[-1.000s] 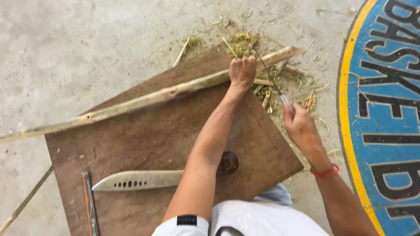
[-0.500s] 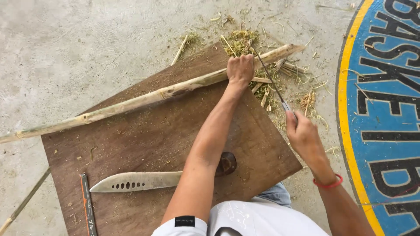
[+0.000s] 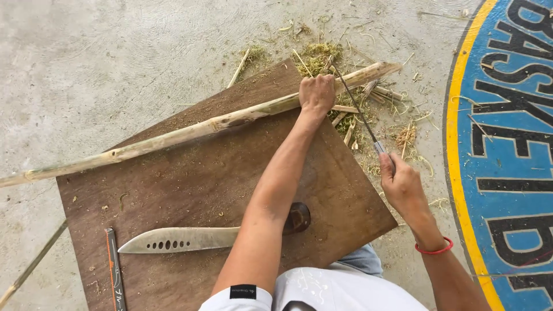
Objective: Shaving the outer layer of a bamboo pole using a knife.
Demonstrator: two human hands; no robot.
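Left hand (image 3: 317,94) clamped stalk (image 3: 190,132) on board (image 3: 190,184); right hand (image 3: 403,187) gripped thin blade (image 3: 357,109). Best stroke: away from fingers, stalk pinned flat.

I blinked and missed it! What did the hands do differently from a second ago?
The right hand has pulled back toward the person and now holds a thin dark blade that points up to the stalk's end. A second ago it was nearer the stalk. The left hand keeps gripping the long stalk, and the big knife on the brown board has not moved.
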